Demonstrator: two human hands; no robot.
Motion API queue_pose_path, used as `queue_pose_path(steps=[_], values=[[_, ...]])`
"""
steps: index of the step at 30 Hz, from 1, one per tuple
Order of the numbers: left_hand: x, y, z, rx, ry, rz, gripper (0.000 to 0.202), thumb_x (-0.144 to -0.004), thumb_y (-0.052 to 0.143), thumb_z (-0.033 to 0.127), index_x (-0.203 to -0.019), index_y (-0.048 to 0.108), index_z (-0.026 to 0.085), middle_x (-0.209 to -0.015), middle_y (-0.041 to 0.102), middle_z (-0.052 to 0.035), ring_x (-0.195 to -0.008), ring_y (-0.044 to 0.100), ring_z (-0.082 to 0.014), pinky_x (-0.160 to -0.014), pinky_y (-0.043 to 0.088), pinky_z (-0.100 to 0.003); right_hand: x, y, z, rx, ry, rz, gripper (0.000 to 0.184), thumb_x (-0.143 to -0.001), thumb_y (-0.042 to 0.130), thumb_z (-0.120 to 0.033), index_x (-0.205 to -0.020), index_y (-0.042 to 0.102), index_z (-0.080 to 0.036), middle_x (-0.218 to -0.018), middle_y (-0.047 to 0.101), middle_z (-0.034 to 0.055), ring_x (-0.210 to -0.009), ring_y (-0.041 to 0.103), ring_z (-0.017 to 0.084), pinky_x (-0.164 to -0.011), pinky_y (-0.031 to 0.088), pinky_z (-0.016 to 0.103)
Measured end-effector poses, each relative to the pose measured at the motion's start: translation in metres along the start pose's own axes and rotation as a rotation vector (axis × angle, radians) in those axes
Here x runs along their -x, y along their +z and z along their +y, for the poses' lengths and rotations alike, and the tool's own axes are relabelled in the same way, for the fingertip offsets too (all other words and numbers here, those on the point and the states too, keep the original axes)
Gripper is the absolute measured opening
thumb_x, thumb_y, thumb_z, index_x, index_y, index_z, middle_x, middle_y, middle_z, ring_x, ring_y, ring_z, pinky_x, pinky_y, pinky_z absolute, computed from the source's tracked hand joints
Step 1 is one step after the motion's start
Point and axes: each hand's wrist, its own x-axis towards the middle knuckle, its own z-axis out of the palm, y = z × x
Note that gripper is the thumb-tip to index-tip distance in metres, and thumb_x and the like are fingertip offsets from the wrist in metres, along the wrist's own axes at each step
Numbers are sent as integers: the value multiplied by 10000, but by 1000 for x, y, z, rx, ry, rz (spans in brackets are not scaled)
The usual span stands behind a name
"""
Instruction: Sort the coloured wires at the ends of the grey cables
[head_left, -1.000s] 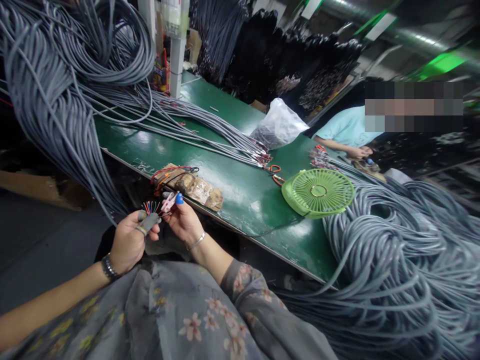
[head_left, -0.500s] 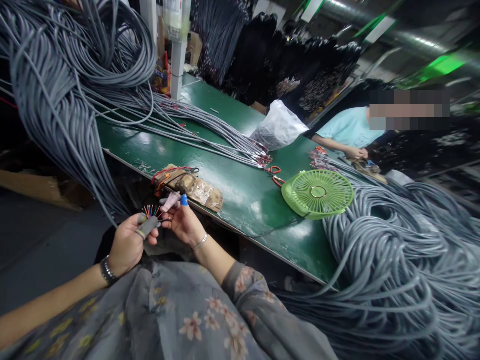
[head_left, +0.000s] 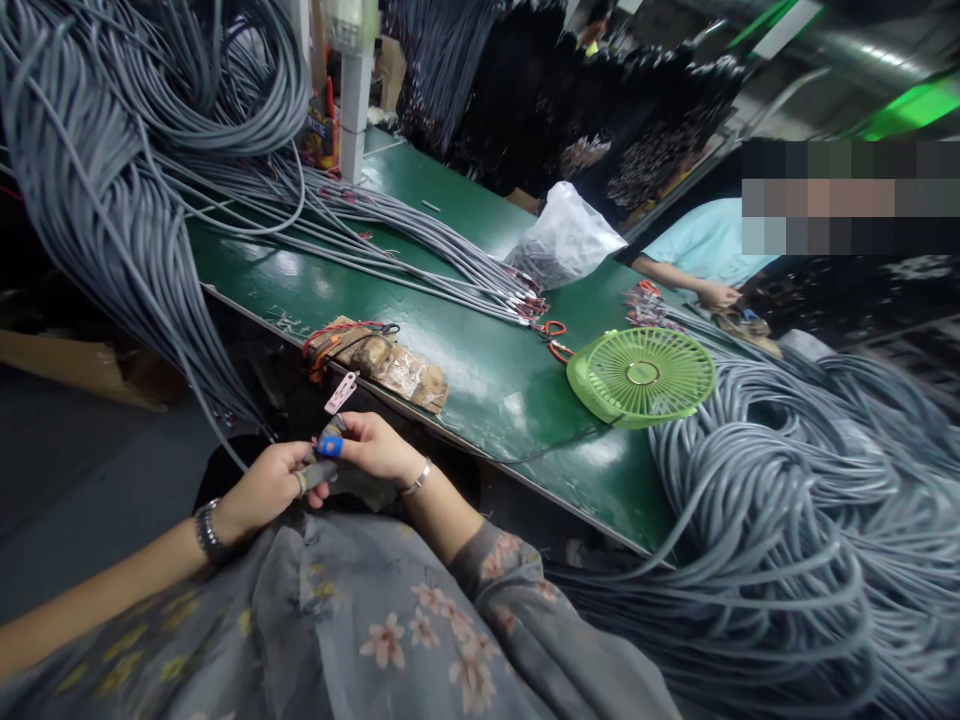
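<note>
Left hand (head_left: 262,488) and right hand (head_left: 375,450) meet just in front of the near edge of a green counter (head_left: 480,370). Both grips are closed, fingertips pinching the end of one thin grey cable (head_left: 234,452) between them. A green fan (head_left: 641,375) lies on the counter, well apart.

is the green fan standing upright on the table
No, the green fan lies flat, grille facing up, on the table.
</note>
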Motion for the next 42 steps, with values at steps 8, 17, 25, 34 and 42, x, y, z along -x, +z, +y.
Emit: queue_pose_path(steps=[8,17,25,34,42], values=[[-2,3,-5,174,65,292,312,-509,924,404,-535,688,202,-517,708,-44,-454,617,-164,-480,530,-269,8,-1,25,-256,57,149,658,-577,883,-760,-848,684,-194,-758,680,2,-624,566,119,-619,505,280],[-2,3,-8,115,91,217,269,-533,910,393,-548,710,212,-530,728,-59,-482,654,-203,-514,552,-309,2,14,25,-163,-79,191,423,-662,928,-529,-741,662,-210,-679,611,-13,-603,507,126,-600,444,289],[0,0,-13,144,89,234,299,-516,926,385,-520,670,230,-496,697,-38,-465,654,-206,-515,551,-315,-10,14,17,-155,13,156,438,-610,974,-477,-663,653,-185,-592,585,-37,-515,461,87,-529,386,247],[-1,6,-7,355,66,304,285,-489,926,350,-559,705,185,-485,687,-33,-444,620,-165,-491,524,-288,5,8,25,-164,-66,224,497,-610,956,-589,-663,665,-189,-566,583,-37,-521,453,94,-547,411,262],[2,14,14,428,70,224,386,-405,1008,408,-566,740,181,-463,667,-13,-418,563,-132,-424,446,-249,-17,-8,8,-390,122,151,516,-872,717,-695,-870,699,-179,-761,683,20,-579,511,104,-530,481,226]])
